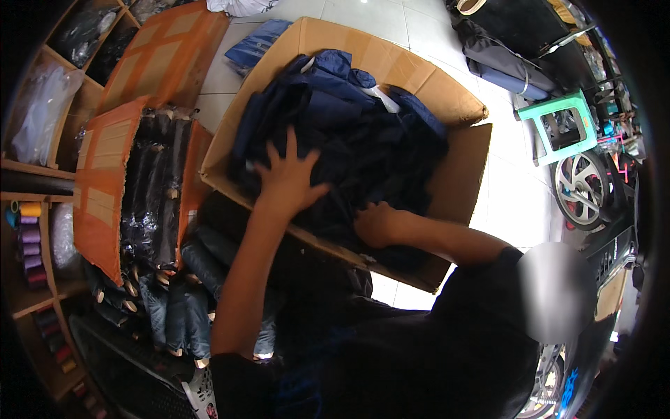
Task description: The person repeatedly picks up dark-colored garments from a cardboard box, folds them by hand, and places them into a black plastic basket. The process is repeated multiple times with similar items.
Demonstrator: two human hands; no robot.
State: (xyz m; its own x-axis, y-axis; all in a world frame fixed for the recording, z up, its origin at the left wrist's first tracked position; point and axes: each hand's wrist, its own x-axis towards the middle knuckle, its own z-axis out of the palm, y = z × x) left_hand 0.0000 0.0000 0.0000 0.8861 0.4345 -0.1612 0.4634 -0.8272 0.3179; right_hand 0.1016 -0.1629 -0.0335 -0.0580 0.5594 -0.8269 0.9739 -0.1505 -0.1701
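A large open cardboard box [457, 164] holds a heap of dark navy fabric [335, 105], crumpled and slightly shiny, with a white strip [382, 98] among its folds. My left hand [289, 178] is spread wide over the left side of the heap, fingers apart and holding nothing. On the near side, right of the left hand, my right hand [379, 223] is closed, its fingers curled into the dark cloth. How much cloth it grips is hidden by the hand and the dark folds.
An open orange-brown carton [105, 188] of black plastic-wrapped items stands left of the box. Below it lie rolls of dark fabric [174, 318]. Wooden shelves [31, 307] with thread spools line the left. A green stool [569, 150] and a motorbike wheel [579, 188] are at right.
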